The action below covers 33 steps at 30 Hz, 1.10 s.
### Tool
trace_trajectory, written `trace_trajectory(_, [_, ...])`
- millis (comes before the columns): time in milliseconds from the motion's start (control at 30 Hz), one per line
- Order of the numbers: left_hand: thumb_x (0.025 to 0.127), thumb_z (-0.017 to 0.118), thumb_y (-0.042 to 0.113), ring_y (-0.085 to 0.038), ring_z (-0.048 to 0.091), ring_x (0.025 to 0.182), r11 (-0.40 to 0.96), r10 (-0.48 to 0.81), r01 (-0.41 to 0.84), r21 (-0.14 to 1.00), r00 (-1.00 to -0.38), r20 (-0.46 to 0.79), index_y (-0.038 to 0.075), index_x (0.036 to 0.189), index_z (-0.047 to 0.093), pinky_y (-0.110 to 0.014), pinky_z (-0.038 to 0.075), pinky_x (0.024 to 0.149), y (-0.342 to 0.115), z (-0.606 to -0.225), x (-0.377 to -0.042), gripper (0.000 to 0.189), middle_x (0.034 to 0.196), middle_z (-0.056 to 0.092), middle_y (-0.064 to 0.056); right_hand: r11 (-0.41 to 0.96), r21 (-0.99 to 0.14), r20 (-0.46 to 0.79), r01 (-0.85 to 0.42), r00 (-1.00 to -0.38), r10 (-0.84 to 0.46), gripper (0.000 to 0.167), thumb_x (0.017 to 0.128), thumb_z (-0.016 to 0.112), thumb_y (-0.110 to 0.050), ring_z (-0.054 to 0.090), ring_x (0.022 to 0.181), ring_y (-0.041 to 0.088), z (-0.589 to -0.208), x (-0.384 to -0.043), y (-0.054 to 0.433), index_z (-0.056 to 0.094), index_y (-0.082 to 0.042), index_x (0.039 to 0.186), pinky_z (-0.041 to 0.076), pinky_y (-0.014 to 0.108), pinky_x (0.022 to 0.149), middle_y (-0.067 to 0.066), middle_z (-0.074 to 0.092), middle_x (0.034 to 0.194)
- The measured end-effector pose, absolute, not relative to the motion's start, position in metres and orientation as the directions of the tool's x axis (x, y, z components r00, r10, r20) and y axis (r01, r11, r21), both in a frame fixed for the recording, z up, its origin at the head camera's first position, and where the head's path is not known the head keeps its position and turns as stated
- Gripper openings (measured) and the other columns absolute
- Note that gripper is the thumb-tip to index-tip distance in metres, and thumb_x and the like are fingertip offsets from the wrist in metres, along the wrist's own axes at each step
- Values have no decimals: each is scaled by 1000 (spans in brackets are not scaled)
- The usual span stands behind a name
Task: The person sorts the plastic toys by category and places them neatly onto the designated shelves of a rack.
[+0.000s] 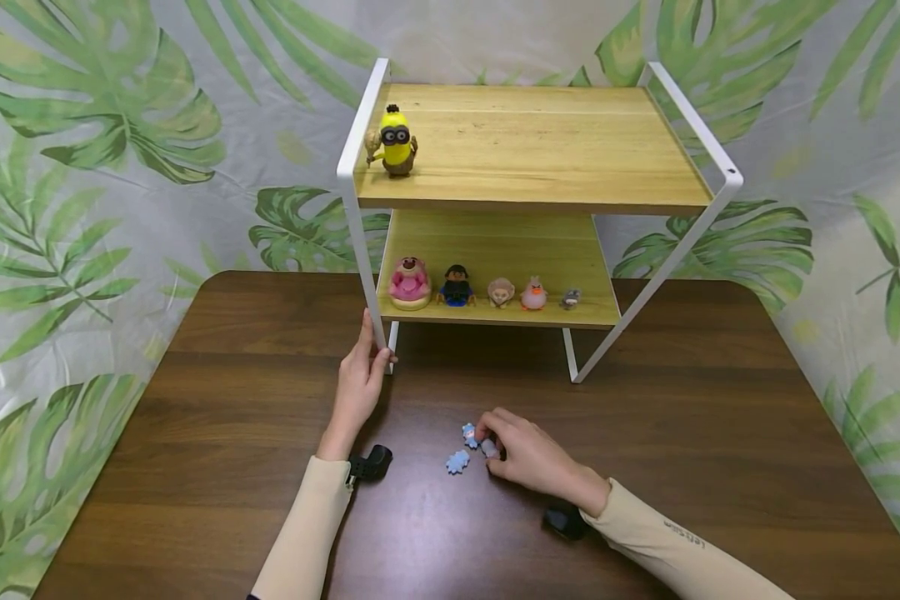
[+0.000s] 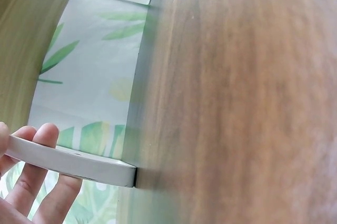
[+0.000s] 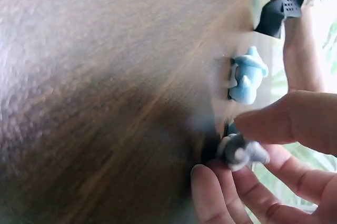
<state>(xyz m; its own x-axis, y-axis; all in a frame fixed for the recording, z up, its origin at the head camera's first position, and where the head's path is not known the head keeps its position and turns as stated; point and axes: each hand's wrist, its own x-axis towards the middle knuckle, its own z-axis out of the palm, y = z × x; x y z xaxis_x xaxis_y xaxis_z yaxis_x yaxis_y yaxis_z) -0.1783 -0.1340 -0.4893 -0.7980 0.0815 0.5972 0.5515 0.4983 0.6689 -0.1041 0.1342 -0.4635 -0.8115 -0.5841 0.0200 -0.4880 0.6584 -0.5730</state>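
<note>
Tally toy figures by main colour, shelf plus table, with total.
Yellow: 1 (top-shelf figure)
Pink: 2 (bear, beaked figure)
Black and blue: 1 (dark figure)
Beige: 1 (round figure)
Light blue: 2 (front table figure, rear table figure)
Grey: 2 (small shelf figure, grey figure at right hand)
Total: 9

The small figurine (image 1: 490, 449) is grey, the two figurines (image 1: 457, 462) toward its nine o'clock mostly pale blue, the shelf frame (image 1: 362, 250) white, its boards (image 1: 540, 142) yellowish wood-grain, the worktop (image 1: 682, 433) brown-grained, the backdrop (image 1: 120, 125) green-leaved.
</note>
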Motion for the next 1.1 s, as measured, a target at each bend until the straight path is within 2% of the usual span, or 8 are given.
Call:
trace_trajectory(267, [95,54,-3,-29,64,73,503,81,554,664,-795,602,49,150,3,-44,51,63,-134,-489,-178,92,82,57,-16,605,-613,66,-508,-796,-601,29,72,63,9,54,77,13,-465,-107,139,60,-9,95,47,25,66,-1,56,91])
trace_trajectory(533, [95,54,-3,-29,64,73,500,76,565,657,-784,616,48,151,4,-45,51,63,-133,-488,-177,91,81,57,-16,557,-653,82,-513,-779,-621,30,80,53,14,57,85,16,-455,-110,143,62,-5,101,49,29,75,2,58,96])
trace_trajectory(800, [95,54,-3,-29,64,73,496,79,571,654,-780,621,48,151,4,-46,51,63,-133,-487,-177,91,81,57,-16,496,-697,106,-518,-758,-644,39,89,49,12,54,91,14,-447,-113,146,68,-11,115,45,28,77,-2,56,104])
trace_trajectory(1100, [94,54,-4,-29,63,72,500,79,567,655,-783,617,49,150,3,-45,51,63,-133,-488,-178,92,80,57,-16,431,-731,159,-528,-747,-645,34,89,49,13,54,81,11,-447,-116,146,69,-8,105,45,25,71,-2,63,100])
